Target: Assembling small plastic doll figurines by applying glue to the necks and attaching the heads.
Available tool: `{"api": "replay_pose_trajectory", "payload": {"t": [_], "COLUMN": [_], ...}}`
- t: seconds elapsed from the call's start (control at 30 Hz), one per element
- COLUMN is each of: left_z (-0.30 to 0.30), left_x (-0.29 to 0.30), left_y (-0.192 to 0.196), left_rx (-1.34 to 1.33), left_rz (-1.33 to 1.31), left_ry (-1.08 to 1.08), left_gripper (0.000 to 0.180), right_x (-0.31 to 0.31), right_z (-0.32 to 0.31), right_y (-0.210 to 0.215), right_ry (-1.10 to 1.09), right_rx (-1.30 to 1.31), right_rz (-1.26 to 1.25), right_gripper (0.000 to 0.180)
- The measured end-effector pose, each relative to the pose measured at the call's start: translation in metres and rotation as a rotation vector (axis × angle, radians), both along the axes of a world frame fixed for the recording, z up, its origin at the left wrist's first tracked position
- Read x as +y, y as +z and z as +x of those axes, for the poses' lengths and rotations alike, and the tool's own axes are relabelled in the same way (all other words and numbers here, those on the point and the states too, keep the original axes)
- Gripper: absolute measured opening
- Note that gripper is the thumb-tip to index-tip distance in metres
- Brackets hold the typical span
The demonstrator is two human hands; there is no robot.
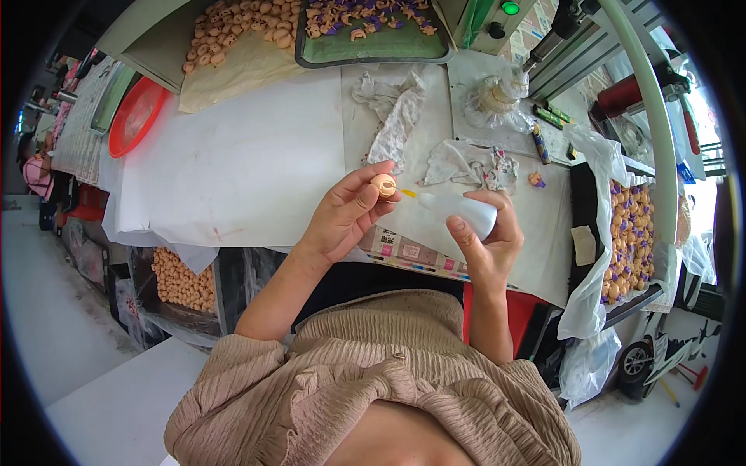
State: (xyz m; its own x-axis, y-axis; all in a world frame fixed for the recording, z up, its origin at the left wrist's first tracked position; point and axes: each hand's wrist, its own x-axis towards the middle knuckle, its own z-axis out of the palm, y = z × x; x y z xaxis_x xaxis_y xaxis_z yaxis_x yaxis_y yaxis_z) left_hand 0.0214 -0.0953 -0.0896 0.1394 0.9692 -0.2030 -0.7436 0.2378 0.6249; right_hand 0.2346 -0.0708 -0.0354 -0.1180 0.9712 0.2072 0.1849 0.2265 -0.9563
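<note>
Peach-coloured, a round piece (384, 184) is pinched in the fingers of the left hand (340, 216); the right hand (494, 245) clasps a white bottle (468, 211), its yellow tip (408, 193) near those fingers.

Two hands (342, 213) (491, 237), one white bottle (471, 213), one red basin (127, 137), one green light (510, 8).

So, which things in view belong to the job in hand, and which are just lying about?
In the job:
tan round piece, in the left hand
white squeeze bottle, in the right hand
probably the heaped tan pieces and the purple-and-tan pieces on the green tray

Apparently lying about:
crumpled cloths
red basin
</note>
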Motion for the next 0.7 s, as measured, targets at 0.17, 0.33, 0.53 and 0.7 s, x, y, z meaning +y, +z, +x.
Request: {"api": "replay_pose_trajectory", "payload": {"t": [0.17,0.33,0.53,0.7], "left_z": [-0.001,-0.001,-0.001,0.000], "left_x": [0.002,0.002,0.003,0.004], "left_y": [-0.001,-0.001,-0.002,-0.002], "left_rx": [0.010,-0.003,-0.013,0.002], "left_rz": [-0.005,-0.015,-0.016,-0.027], "left_ry": [-0.019,-0.027,-0.037,-0.046], "left_gripper": [0.038,0.038,0.039,0.038], "right_x": [0.002,0.003,0.004,0.005], "right_z": [0.001,0.001,0.001,0.001], "right_y": [-0.005,-0.009,-0.012,-0.012], "right_ry": [0.034,0.053,0.048,0.050], "right_rx": [-0.067,-0.091,-0.131,-0.148], "right_rz": [0.035,0.073,0.062,0.057], "right_gripper": [0.036,0.035,0.036,0.035]}}
